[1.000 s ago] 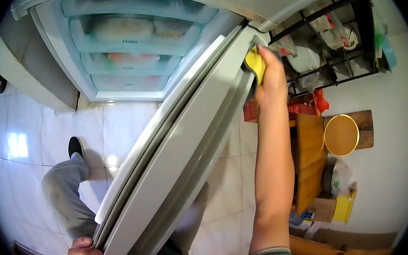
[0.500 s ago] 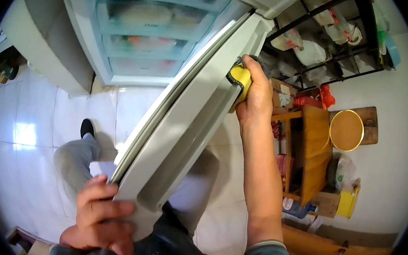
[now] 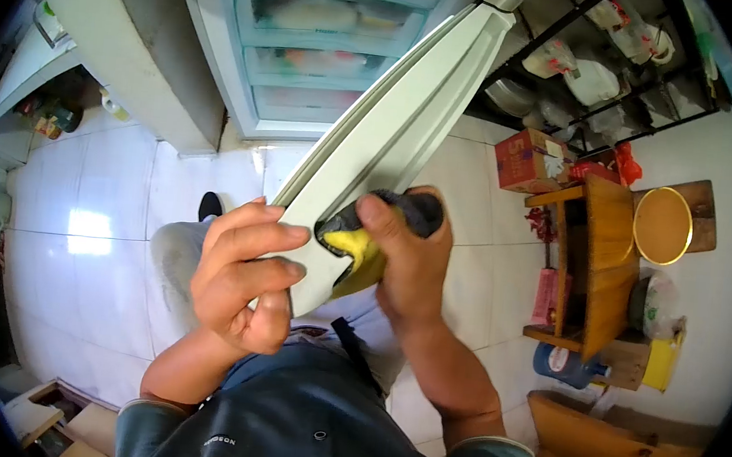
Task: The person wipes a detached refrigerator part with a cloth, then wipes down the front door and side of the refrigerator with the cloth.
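L hand (image 3: 248,279) grips door (image 3: 350,162), R hand (image 3: 418,263) grips cloth (image 3: 349,244); tile flr (image 3: 82,195), prob. metal rack (image 3: 550,38).

The yellow and dark gray cloth (image 3: 354,243) is bunched and folded, pressed against the door's edge near its near end. The white freezer door (image 3: 364,154) stands open, slanting from the far right toward the near left, a long recess along its edge.

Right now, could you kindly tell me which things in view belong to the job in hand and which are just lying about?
In use:
yellow-and-grey cloth, in the right hand
open fridge door, held by the left hand

Lying about:
red box
blue water bottle
wooden cabinet
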The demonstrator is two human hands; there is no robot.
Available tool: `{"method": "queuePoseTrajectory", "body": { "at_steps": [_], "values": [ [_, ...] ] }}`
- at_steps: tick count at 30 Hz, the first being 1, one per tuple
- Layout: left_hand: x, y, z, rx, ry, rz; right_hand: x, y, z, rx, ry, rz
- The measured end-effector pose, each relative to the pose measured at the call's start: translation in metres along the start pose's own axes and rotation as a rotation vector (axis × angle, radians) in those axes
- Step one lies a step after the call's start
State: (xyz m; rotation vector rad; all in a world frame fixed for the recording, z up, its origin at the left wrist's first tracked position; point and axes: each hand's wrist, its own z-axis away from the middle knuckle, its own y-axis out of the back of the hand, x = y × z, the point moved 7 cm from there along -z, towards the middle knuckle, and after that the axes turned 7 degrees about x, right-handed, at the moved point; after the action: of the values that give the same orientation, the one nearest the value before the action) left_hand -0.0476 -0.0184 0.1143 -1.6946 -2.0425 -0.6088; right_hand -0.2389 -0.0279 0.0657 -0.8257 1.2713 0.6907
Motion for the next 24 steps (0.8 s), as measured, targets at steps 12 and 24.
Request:
{"method": "queuePoseTrajectory", "body": {
  "at_steps": [12, 24],
  "values": [
    [0.005, -0.003, 0.001, 0.020, -0.009, 0.016, -0.011, -0.004, 0.011, -0.076, 0.119, 0.057],
    [0.010, -0.009, 0.004, 0.075, -0.043, 0.034, -0.033, 0.003, 0.000, -0.007, 0.066, 0.039]
  ]
}}
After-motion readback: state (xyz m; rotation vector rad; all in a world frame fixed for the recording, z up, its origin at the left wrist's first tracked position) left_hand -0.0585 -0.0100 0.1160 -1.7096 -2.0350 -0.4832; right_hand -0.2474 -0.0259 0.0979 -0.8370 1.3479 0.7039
